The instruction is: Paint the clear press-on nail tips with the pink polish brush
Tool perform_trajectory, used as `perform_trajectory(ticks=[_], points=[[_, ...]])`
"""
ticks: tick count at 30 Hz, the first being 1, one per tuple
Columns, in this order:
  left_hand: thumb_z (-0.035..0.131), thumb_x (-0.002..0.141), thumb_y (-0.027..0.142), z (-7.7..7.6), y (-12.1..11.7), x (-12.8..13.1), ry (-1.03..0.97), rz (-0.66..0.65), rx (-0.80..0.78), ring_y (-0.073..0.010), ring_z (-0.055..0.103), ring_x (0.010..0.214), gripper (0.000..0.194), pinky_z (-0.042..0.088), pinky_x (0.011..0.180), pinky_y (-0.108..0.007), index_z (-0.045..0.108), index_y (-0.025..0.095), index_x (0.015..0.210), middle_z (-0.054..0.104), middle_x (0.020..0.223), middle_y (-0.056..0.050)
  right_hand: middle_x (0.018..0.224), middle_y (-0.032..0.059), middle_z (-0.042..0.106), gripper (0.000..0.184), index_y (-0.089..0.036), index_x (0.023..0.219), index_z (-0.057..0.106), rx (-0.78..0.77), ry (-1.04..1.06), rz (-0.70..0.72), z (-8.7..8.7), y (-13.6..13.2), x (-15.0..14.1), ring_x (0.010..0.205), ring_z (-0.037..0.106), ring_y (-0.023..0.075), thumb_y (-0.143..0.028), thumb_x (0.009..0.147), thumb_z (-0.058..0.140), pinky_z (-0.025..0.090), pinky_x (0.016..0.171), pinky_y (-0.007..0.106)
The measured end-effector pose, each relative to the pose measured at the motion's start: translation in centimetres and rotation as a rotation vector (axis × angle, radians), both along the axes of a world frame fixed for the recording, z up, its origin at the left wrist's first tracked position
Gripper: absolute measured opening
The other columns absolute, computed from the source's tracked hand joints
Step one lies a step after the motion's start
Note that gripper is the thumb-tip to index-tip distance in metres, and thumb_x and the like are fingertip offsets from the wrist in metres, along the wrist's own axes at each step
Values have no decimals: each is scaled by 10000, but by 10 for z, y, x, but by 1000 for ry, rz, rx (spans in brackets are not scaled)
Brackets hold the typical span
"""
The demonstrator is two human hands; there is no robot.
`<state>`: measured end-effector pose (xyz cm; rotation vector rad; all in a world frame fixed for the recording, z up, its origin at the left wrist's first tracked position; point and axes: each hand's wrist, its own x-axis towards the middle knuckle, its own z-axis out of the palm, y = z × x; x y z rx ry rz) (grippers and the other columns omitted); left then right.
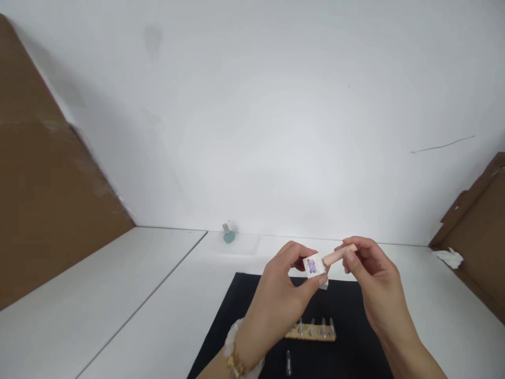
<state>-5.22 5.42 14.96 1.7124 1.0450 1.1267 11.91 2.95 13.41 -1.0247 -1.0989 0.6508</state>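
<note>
My left hand (276, 300) pinches a small white square packet (312, 266) with a purple print between thumb and fingers. My right hand (374, 279) holds a peach-coloured stick (338, 256) by its far end, and the near end touches the packet's edge. A small pale piece (323, 284) shows just below the packet, and I cannot tell what it is. Below my hands lies a wooden strip (311, 332) with several small clear vials standing on it. One loose vial (289, 363) lies on the black mat (339, 358), nearer to me.
A teal bottle with a grey cap (229, 234) stands at the white table's (158, 295) far edge. Brown cardboard panels (47, 184) rise at the left and right. A crumpled white tissue (447, 258) lies at the right, against the cardboard. A white wall stands behind.
</note>
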Motion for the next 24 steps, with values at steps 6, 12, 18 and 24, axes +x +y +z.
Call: perform_trajectory(ticks=[6,12,18,24], points=[[825,721,295,4,3,0,-148,-142,-330,-233,630,845,243,457,815,-364,657,218,880,715,820,-13,1006,65,785,194,-261,1080,747,21,-138,-32,-3,-6,6,861,730,219,-397,942,728,610,724,327],[847,721,300,5,2,-1,-225,-236,-418,-172,566,766,270,422,751,-319,665,195,889,662,792,11,966,46,779,201,-259,1064,746,-13,-160,-8,3,-8,9,817,701,190,-411,934,739,591,727,298],[898,708,392,10,0,-4,-320,-371,-516,-157,595,719,327,473,731,-305,710,153,828,666,772,-5,786,9,718,233,-230,994,722,-79,-25,81,5,-6,8,679,617,153,-452,926,740,543,648,264],[892,733,380,4,6,-6,-324,-417,-527,-139,567,697,306,469,703,-290,759,144,873,674,836,-25,775,6,714,240,-234,1003,711,-88,27,130,4,-2,7,689,596,142,-467,944,719,519,649,242]])
